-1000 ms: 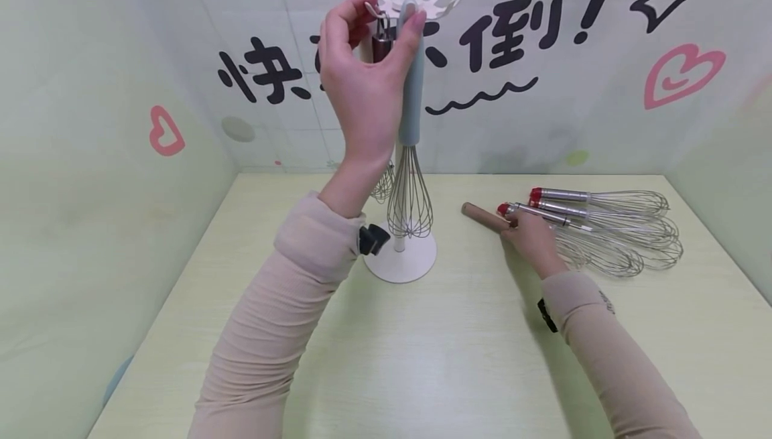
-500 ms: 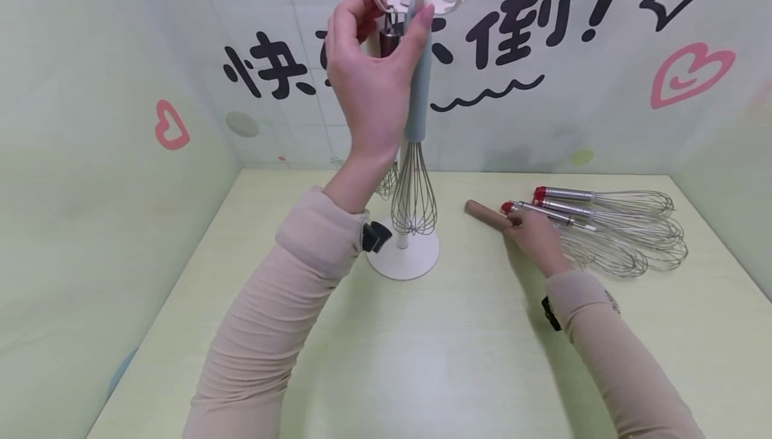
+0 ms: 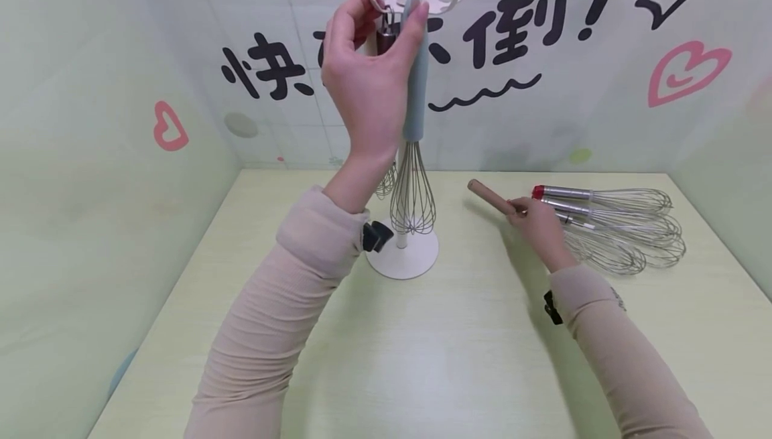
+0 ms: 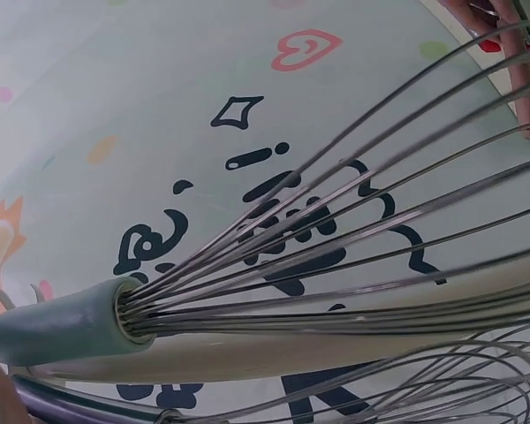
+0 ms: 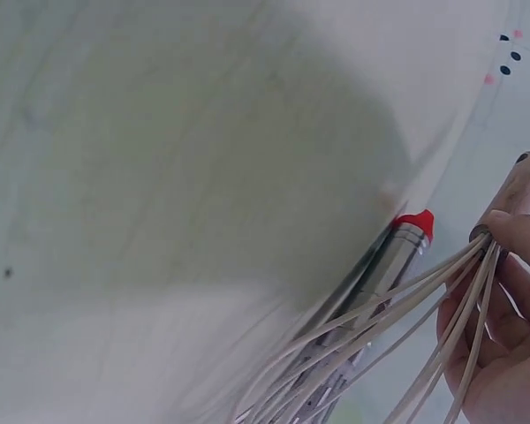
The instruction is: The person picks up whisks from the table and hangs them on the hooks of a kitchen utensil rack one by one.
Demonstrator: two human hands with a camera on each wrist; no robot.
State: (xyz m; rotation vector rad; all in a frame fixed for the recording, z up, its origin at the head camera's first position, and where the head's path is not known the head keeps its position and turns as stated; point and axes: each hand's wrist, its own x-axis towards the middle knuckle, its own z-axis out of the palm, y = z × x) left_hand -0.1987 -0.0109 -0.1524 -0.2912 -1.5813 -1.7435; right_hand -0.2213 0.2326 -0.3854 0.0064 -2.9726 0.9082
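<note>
A white rack (image 3: 403, 268) with a round base and curved top hooks stands mid-table. My left hand (image 3: 368, 90) is at its top, thumb on the pale blue handle of a whisk (image 3: 415, 97) and fingertips by a hook; the whisk hangs wires down. Behind that thumb hangs a dark-handled whisk (image 3: 385, 41), mostly hidden. To the right, my right hand (image 3: 543, 230) pinches a brown-handled whisk (image 3: 490, 196) where handle meets wires. Its handle end tilts up off the table. In the right wrist view, the pale wires (image 5: 450, 274) spread below the fingers.
Several metal whisks (image 3: 563, 193) with red handle ends lie side by side on the table's right, wires pointing right, close to my right hand. A printed cloth wall (image 3: 482, 137) closes off the back and both sides of the table (image 3: 374, 358).
My right hand has raised the brown-handled whisk slightly, its handle end now off the table. The left hand stays at the rack's top. The head view has shifted a little.
</note>
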